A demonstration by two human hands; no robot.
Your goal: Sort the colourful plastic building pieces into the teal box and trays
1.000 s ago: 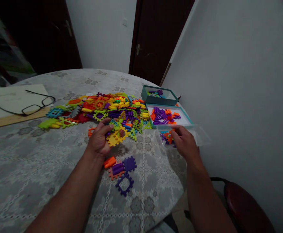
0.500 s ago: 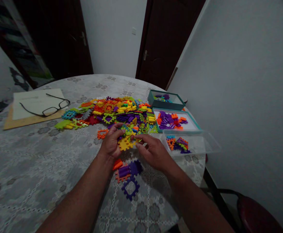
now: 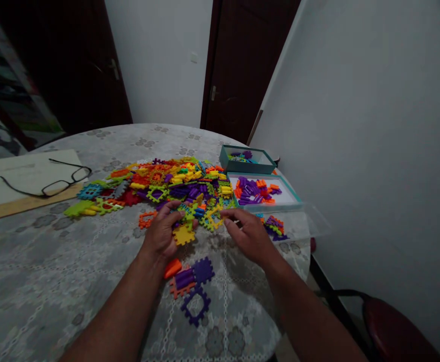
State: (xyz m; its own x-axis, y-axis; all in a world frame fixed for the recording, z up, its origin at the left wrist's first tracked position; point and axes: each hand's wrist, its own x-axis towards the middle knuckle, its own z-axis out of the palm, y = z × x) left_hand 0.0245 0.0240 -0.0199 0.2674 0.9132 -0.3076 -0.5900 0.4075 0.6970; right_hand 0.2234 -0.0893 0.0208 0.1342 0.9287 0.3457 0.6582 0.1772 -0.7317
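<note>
A big pile of coloured plastic interlocking pieces (image 3: pixel 167 183) lies spread across the round table (image 3: pixel 54 281). My left hand (image 3: pixel 165 234) is closed on a solid yellow square piece (image 3: pixel 184 234) at the pile's near edge. My right hand (image 3: pixel 248 236) reaches in from the right, fingertips pinching a yellow open-frame piece (image 3: pixel 215 218) beside it. Just in front of my left wrist lie an orange piece (image 3: pixel 172 268), a purple solid piece (image 3: pixel 200 270) and a purple frame (image 3: pixel 196 305).
A teal box (image 3: pixel 265 201) with purple and orange pieces and a second teal box (image 3: pixel 247 160) stand at the right. A clear lid (image 3: pixel 298 226) holds a few pieces. Glasses (image 3: pixel 54 183) rest on paper at the left. A dark chair (image 3: pixel 389 322) sits beside the wall.
My right hand left the clear lid and came over to the pile beside my left hand. The yellow piece stayed in my left hand and now lies lower, near the table.
</note>
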